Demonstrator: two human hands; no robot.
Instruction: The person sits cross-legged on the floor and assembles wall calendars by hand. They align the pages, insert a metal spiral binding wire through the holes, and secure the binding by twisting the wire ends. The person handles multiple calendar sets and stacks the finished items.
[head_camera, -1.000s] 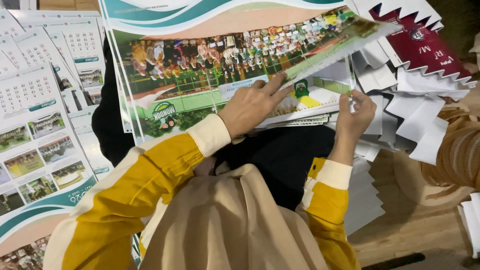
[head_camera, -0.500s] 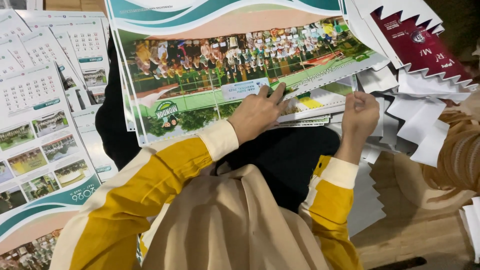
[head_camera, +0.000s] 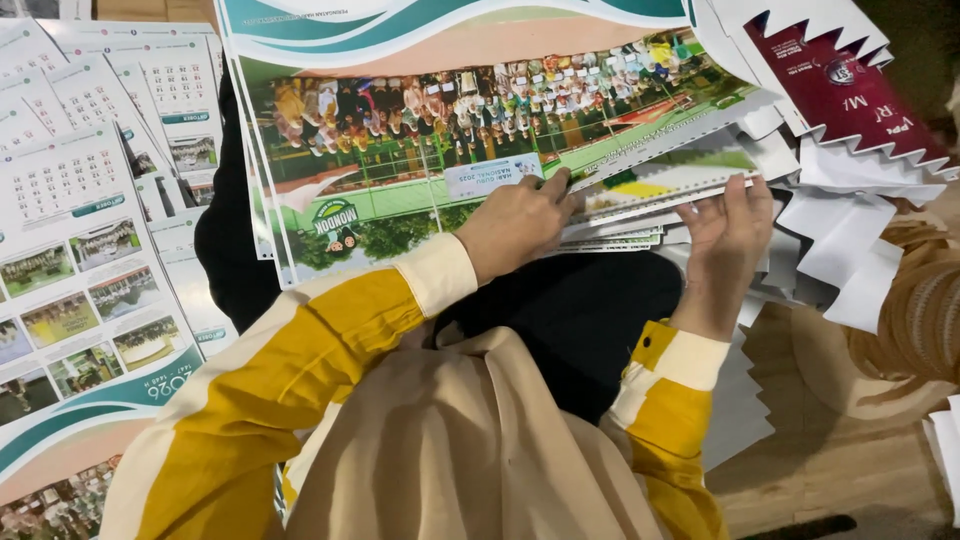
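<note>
Fingers of the left hand (head_camera: 515, 222) are pressed flat and together on the lower right corner of the top printed sheet (head_camera: 480, 130), a large poster with a group photograph, which is spread over the lap. Just to the right, the right hand (head_camera: 728, 228) is curled, its fingertips hooked over the loose edges of the sheet stack (head_camera: 665, 185), thumb beneath. The stack is thus pinched at its near right corner, with both hands almost touching it and the left slightly nearer the picture. The sheets' long axis is laid left to right, running away from the hands toward the upper left. Calendar pages (head_camera: 75, 250) are fanned at far left; maroon and white cut cards (head_camera: 845, 95) are piled at upper right.
</note>
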